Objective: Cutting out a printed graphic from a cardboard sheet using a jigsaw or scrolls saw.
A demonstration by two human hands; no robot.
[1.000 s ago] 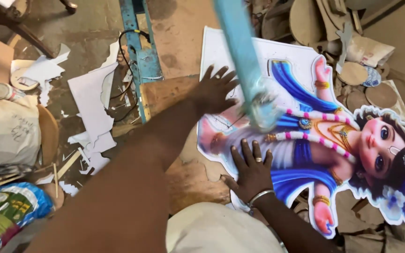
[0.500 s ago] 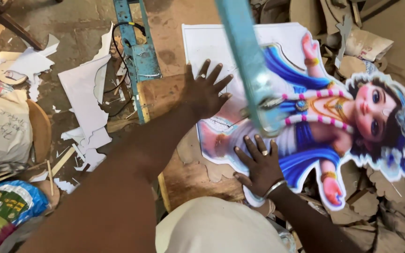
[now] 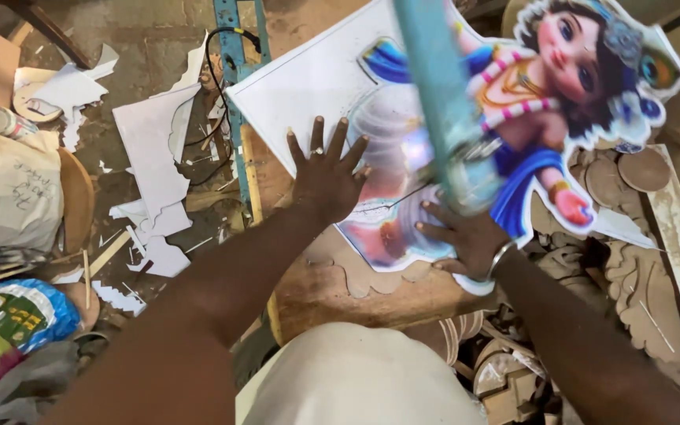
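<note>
Both hands lie flat with fingers spread, gripping nothing: the left hand (image 3: 326,175) presses the white margin of the printed figure cutout (image 3: 466,134), the right hand (image 3: 466,236) its lower edge, beneath the blurred teal saw arm (image 3: 438,94) between them.

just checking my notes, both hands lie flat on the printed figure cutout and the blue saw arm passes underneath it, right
Not quite. The head view shows the blue saw arm passing above the printed figure cutout, not underneath. The left hand and right hand do lie flat on it.
</note>
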